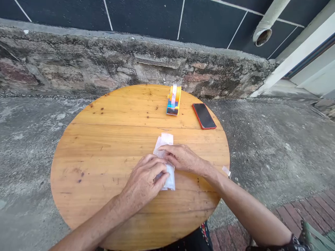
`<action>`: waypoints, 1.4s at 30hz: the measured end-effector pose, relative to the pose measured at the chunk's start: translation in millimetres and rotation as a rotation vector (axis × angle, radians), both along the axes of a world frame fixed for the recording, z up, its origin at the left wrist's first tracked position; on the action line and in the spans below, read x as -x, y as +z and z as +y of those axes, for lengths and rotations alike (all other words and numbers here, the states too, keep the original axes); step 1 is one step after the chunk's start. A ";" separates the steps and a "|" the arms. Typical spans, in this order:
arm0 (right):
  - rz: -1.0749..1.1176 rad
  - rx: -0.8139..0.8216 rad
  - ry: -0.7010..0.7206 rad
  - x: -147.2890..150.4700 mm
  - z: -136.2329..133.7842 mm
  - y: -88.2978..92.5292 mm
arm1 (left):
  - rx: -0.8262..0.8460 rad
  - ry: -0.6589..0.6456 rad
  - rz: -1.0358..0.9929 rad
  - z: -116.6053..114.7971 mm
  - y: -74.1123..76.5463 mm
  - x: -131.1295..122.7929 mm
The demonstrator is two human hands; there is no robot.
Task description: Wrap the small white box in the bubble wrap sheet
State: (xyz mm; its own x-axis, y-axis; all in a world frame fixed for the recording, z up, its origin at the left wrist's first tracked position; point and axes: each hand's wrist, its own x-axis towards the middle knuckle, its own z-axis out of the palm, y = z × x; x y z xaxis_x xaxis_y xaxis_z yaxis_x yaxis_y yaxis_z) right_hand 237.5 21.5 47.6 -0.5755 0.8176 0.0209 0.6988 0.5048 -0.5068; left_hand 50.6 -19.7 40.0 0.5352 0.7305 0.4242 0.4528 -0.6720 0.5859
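Observation:
A small white packet [164, 142] of thin plastic or paper lies on the round wooden table [104, 139], near its middle. My left hand [145, 179] rests on the packet's near end with its fingers curled and pinched on it. Across the packet's middle lies my right hand [180, 157], fingers pressed down and pointing left. Both hands hide much of the packet. A short strip of clear tape [226, 170] hangs off the table's right edge by my right wrist.
A yellow and blue tape dispenser [174, 100] stands at the table's far side, with a red-cased phone [204, 115] lying face up just right of it. Rough concrete ground surrounds the table; a low stone wall [104, 62] and a white pipe [267, 24] lie behind.

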 end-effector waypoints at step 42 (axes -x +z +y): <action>0.147 -0.157 -0.217 11.0 -80.9 -8.4 | 0.157 0.084 0.018 -2.7 -0.1 2.4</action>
State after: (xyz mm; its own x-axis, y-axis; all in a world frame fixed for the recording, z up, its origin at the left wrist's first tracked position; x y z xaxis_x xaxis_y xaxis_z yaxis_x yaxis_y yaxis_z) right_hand 226.5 -59.4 39.2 -0.3693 0.9011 0.2271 0.7235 0.4322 -0.5383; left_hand 48.2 -22.4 39.9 0.4758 0.8296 0.2922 0.5152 -0.5321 0.6719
